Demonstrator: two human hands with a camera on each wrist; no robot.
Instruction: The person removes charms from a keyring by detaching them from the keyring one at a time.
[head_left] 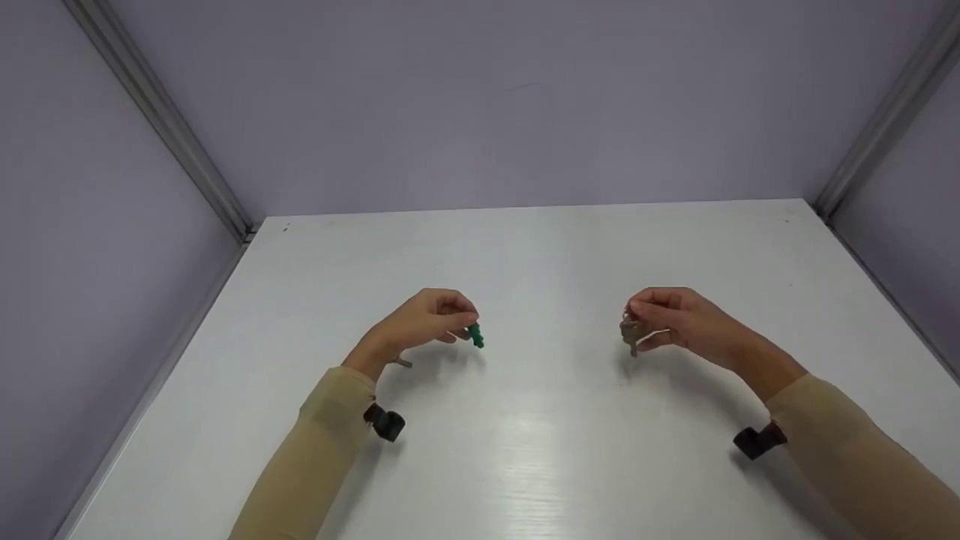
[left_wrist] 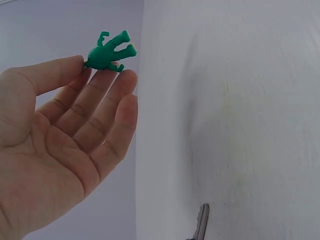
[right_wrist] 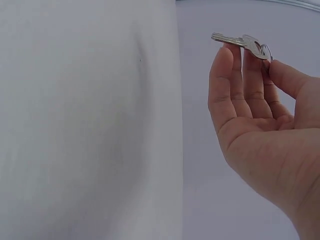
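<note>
My left hand point(head_left: 463, 322) hovers just above the white table point(head_left: 525, 255) and pinches a small green toy figure point(head_left: 475, 335). In the left wrist view the green figure point(left_wrist: 107, 51) sits between the thumb and index fingertip of the left hand point(left_wrist: 102, 70), with the other fingers straight. My right hand point(head_left: 639, 321) is level with it to the right, holding a silver key point(head_left: 631, 335) that hangs down. In the right wrist view the key point(right_wrist: 240, 41) on its ring is pinched by the thumb and fingertips of the right hand point(right_wrist: 250, 57).
A second loose key point(head_left: 401, 362) lies on the table under my left wrist; this loose key point(left_wrist: 201, 225) also shows in the left wrist view. Purple walls with metal corner rails point(head_left: 161, 120) enclose the table on three sides.
</note>
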